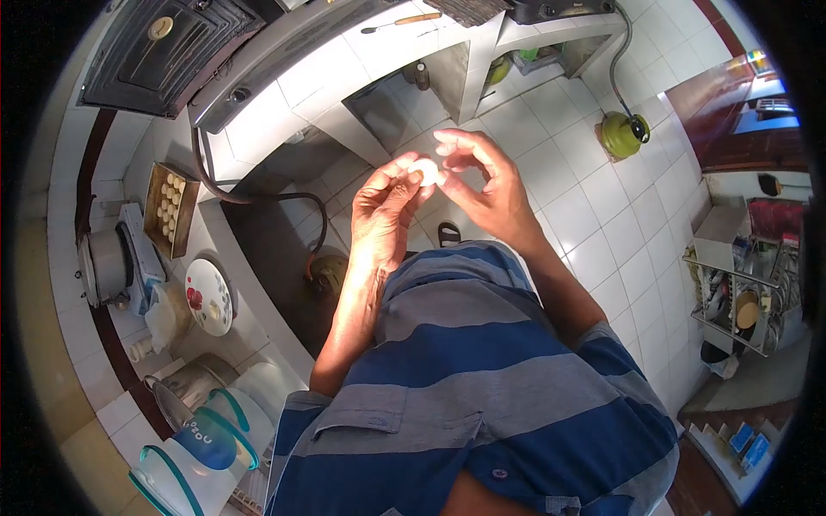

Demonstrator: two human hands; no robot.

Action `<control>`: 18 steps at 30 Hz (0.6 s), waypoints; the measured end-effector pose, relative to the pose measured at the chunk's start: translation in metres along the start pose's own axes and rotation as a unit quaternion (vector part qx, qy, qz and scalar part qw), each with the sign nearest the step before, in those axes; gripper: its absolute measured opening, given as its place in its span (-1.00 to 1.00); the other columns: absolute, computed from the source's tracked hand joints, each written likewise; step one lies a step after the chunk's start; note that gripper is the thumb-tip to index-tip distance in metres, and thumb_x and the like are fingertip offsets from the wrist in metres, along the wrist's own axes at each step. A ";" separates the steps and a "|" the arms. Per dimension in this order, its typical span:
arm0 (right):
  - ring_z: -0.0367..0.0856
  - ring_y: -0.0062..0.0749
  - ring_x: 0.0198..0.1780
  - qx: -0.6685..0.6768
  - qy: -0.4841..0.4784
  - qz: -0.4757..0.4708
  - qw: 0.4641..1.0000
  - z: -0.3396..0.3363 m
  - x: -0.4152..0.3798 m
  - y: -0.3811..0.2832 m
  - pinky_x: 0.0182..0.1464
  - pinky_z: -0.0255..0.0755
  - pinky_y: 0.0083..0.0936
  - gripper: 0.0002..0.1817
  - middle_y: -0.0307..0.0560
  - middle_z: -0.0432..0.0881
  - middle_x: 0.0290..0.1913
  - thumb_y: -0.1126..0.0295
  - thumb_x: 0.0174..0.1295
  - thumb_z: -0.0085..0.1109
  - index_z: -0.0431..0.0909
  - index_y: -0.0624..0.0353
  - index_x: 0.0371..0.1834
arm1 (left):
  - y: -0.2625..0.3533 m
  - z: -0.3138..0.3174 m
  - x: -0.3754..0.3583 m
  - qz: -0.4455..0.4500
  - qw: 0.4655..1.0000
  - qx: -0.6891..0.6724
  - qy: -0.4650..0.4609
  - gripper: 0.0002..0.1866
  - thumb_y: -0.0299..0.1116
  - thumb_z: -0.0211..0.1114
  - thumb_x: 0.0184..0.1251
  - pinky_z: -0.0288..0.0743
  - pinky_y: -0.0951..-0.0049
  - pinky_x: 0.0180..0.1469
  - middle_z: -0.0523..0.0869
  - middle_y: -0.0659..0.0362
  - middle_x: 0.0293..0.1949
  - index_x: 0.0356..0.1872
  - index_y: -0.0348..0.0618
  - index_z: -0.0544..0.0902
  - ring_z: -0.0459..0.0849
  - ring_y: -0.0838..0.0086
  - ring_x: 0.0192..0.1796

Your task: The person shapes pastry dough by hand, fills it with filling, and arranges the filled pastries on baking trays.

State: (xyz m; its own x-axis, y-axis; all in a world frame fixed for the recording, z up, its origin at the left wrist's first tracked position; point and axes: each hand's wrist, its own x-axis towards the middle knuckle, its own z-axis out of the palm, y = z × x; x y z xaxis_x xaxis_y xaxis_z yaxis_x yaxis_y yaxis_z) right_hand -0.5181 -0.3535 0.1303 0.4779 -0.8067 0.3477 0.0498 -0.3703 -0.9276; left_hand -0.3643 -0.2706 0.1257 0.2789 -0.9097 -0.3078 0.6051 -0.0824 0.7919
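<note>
Between the thumb and fingers of my left hand (385,206) is a small, round, pale piece (423,170), brightly lit, its surface detail washed out. My right hand (486,185) is just to its right, fingers curved and apart, with the thumb tip close to the edge of the piece; whether they touch is unclear. Both hands are raised in front of my body, over the tiled floor (551,129). Nothing shows between the right fingers.
On the left counter, a rectangular tray (157,206) holds several pale round pieces, near a floral plate (209,301), a pot (105,267) and plastic containers (168,477). A green gas cylinder (621,138) and a dish rack (738,301) are on the right.
</note>
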 end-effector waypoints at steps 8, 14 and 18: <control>0.62 -0.55 -0.01 -0.040 -0.048 -0.005 0.998 -0.002 0.005 -0.001 0.10 0.51 -0.50 -0.58 -0.18 0.67 -0.08 0.55 0.31 0.30 0.55 0.22 0.25 | 0.001 0.003 -0.002 0.037 0.998 0.050 -0.011 -0.66 -0.49 0.35 0.42 0.62 0.41 0.17 0.78 0.12 -0.04 0.17 -0.31 0.60 0.72 0.45 0.09; 0.62 -0.59 0.02 0.144 -0.026 0.119 0.982 0.001 0.000 0.010 0.12 0.51 -0.55 -0.60 -0.19 0.66 -0.08 0.58 0.34 0.26 0.54 0.22 0.25 | -0.003 -0.003 0.002 0.026 0.999 0.031 0.003 -0.67 -0.51 0.34 0.42 0.65 0.38 0.15 0.76 0.08 0.00 0.16 -0.33 0.60 0.73 0.41 0.07; 0.61 -0.58 0.05 0.181 -0.017 0.152 0.972 0.001 0.001 0.012 0.14 0.50 -0.57 -0.61 -0.19 0.64 -0.05 0.61 0.35 0.23 0.53 0.23 0.24 | -0.003 -0.002 0.003 0.021 0.999 0.024 -0.015 -0.68 -0.52 0.33 0.42 0.66 0.37 0.16 0.75 0.09 0.01 0.15 -0.33 0.61 0.73 0.41 0.06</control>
State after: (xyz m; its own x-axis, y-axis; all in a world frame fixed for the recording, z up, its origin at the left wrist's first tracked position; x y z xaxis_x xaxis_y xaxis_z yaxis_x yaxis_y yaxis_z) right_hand -0.5165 -0.3588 0.1192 0.5467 -0.8358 0.0516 0.2036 0.0729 -0.9763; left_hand -0.3638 -0.2725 0.1218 0.2799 -0.9246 -0.2583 0.5563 -0.0631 0.8286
